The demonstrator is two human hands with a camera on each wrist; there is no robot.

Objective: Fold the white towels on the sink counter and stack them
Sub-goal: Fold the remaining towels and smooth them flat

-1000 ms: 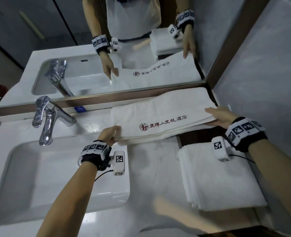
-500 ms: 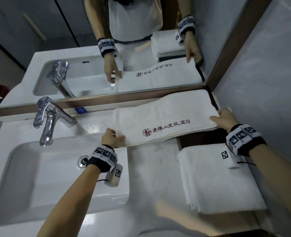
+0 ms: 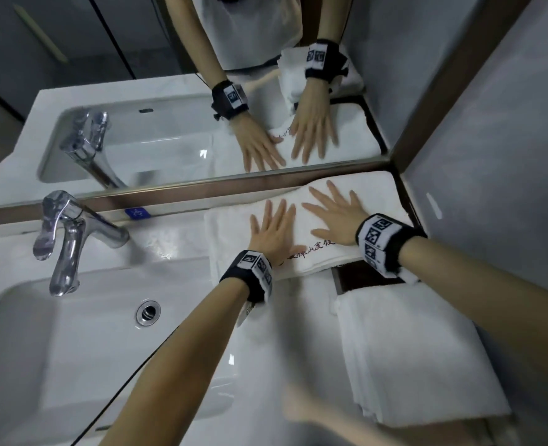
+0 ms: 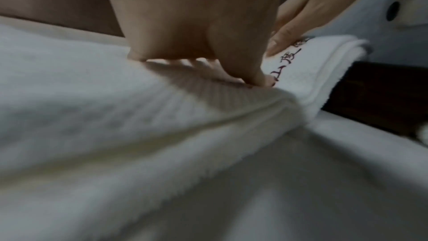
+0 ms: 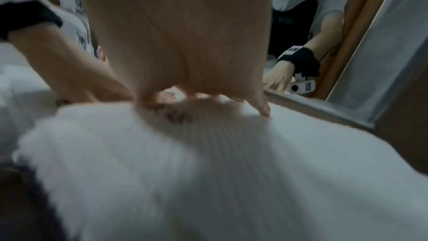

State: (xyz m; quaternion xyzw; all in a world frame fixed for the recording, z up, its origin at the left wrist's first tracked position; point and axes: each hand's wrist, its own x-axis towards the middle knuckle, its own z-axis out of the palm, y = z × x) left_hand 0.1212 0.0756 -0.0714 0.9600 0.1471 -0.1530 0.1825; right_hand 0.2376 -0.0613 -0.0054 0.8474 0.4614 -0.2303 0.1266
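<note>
My left hand [image 3: 271, 231] lies flat, fingers straight and spread, palm down on the towel [image 3: 301, 230]; it grips nothing, it only presses. The towel lies lengthwise along the back of the counter [image 3: 176, 249], just under the mirror [image 3: 266, 123], with its red lettering [image 3: 311, 251] running out from under my left palm toward my right. In the left wrist view the cloth bunches into a ridge just behind my palm, so I judge the near layers are not yet lying true.

My right hand [image 3: 338, 217] is just beside the left, equally flat and splayed, holding nothing, pressing the towel's right half. Its wrist hangs past the near edge, above a dark gap.

To do this smoothing well, I would keep both palms low and sweep them apart, each toward its own end, pushing air and wrinkles outward rather than toward the middle. Light, even pressure matters: too much drag could slide the top layer off the one beneath and spoil the edges.

Nearer to me than my right hand, the stack [image 3: 417, 355] of folded towels waits, well squared.
</note>
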